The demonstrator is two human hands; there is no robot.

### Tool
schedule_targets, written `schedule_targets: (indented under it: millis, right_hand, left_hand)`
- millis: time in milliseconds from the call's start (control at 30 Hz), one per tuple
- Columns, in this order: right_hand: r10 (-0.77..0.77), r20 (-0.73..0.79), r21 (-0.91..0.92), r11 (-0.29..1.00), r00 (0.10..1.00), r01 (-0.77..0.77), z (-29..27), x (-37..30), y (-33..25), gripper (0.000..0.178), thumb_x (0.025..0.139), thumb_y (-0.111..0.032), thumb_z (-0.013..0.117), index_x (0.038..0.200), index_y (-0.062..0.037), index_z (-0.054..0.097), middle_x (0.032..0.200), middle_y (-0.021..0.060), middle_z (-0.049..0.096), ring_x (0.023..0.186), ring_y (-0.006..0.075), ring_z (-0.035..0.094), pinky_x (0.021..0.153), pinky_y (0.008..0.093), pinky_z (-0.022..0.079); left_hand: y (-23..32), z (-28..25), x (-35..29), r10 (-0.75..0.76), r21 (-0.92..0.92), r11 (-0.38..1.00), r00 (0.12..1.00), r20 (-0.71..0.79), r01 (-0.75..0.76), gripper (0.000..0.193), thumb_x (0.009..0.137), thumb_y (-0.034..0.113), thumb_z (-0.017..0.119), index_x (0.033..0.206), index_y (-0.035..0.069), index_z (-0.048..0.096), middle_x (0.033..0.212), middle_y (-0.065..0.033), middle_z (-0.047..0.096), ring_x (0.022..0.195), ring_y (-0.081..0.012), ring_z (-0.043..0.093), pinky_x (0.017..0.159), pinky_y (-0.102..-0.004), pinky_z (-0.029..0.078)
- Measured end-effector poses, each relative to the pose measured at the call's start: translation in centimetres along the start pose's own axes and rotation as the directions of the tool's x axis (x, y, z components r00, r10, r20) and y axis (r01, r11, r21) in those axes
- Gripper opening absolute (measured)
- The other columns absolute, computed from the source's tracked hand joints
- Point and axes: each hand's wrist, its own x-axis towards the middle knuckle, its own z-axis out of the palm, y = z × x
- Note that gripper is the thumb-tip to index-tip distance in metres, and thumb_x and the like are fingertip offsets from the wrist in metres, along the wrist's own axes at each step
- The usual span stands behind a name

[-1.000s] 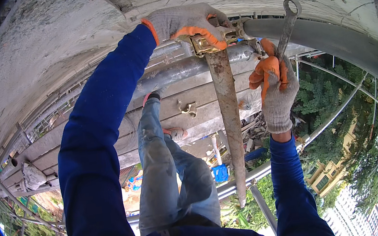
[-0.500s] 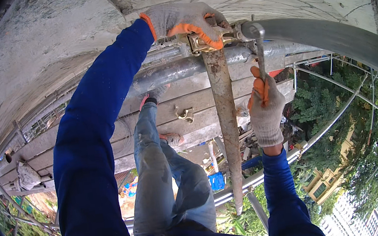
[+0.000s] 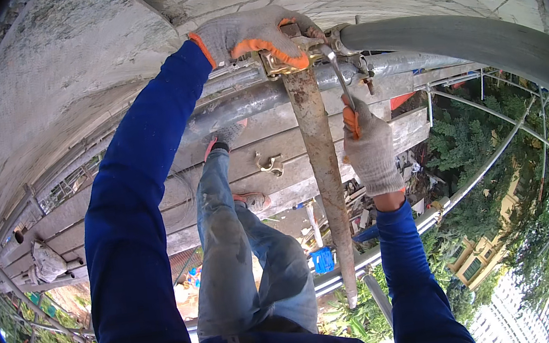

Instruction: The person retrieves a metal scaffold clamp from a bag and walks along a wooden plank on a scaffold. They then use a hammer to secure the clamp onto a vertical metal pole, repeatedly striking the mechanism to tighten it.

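Note:
My left hand (image 3: 247, 31), in a grey knit glove with orange palm, curls over a scaffold clamp (image 3: 283, 65) at the upper end of a rusty steel tube (image 3: 318, 145). That tube slants from the clamp toward me. In my right hand (image 3: 371, 153), gloved alike, is a metal wrench (image 3: 341, 81), its head against the clamp's right side by the left fingertips. Whether it sits on a nut cannot be made out. A thick grey tube (image 3: 449, 33) runs off right from a second coupler (image 3: 339, 40). Behind the clamp passes a horizontal steel tube (image 3: 239, 106).
Wooden planks (image 3: 298, 168) lie below, with my shoe (image 3: 252, 200) and a loose clamp (image 3: 269, 164) on them. A pale bundle (image 3: 47, 261) rests at their left end. Scaffold rails (image 3: 481, 180) cross at right, with trees beyond. A concrete wall (image 3: 70, 66) rises ahead.
The wrench head has moved left from the coupler by the grey tube to the clamp under my left hand. My right hand has shifted left and away from me. The left hand keeps its grip.

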Motion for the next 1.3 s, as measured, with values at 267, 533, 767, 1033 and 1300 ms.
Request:
schedule_targets:
  millis: [267,533,767,1033,1300]
  right_hand:
    - [0.218,0.224,0.884,0.365,0.95,-0.292,-5.0,-1.7,-1.7,0.058,0.099,-0.032,0.061,0.146,-0.003,0.042,0.083,0.0097,0.066,0.047,0.0214,0.06,0.045,0.0374,0.053]
    - [0.197,0.215,0.964,-0.2,0.957,-0.175,-3.6,1.3,-3.3,0.074,0.1,-0.023,0.059,0.158,-0.0056,0.016,0.082,0.0155,0.064,0.048,0.0182,0.063,0.039,0.0264,0.053]
    - [0.172,0.2,0.945,-0.294,0.965,-0.144,-2.9,0.7,-4.4,0.075,0.099,-0.029,0.06,0.157,-0.0055,0.019,0.076,0.0158,0.062,0.044,0.021,0.06,0.038,0.0289,0.054]
    - [0.375,0.211,0.978,-0.09,0.903,-0.191,-6.5,-2.3,-4.1,0.043,0.095,-0.021,0.067,0.131,0.001,0.056,0.068,0.0005,0.056,0.058,0.0103,0.055,0.054,0.0264,0.046]
    - [0.098,-0.208,0.315,0.949,0.973,-0.029,-2.3,-7.4,-0.4,0.026,0.08,-0.005,0.069,0.103,-0.0026,0.058,0.095,0.0179,0.058,0.08,0.0392,0.063,0.065,0.04,0.05]
  left_hand:
    - [-0.2,-1.5,0.9,0.095,-0.145,0.985,0.995,0.028,-0.09,0.075,0.07,0.019,0.079,0.138,0.001,0.054,0.131,-0.0107,0.06,0.122,-0.0197,0.053,0.108,-0.0308,0.04]
    - [-1.5,-1.4,0.3,-0.141,-0.257,0.961,0.979,-0.146,0.1,0.083,0.066,0.018,0.082,0.137,-0.007,0.047,0.131,-0.0133,0.055,0.123,-0.0193,0.049,0.106,-0.0315,0.039]
    - [-4.7,-2.2,1.2,-0.014,-0.328,0.945,0.996,-0.089,-0.016,0.091,0.058,0.019,0.077,0.139,-0.007,0.045,0.126,-0.0136,0.06,0.118,-0.0211,0.054,0.104,-0.0309,0.041]
    - [-4.9,-1.6,0.2,-0.117,-0.131,0.987,0.97,-0.213,0.09,0.083,0.066,0.028,0.08,0.137,-0.003,0.051,0.126,-0.013,0.061,0.117,-0.0207,0.055,0.104,-0.0323,0.042]
    - [7.0,2.3,1.7,-0.151,0.036,0.987,0.983,-0.107,0.155,0.072,0.076,0.036,0.079,0.132,-0.003,0.056,0.131,-0.0126,0.058,0.121,-0.0196,0.055,0.103,-0.0341,0.043]
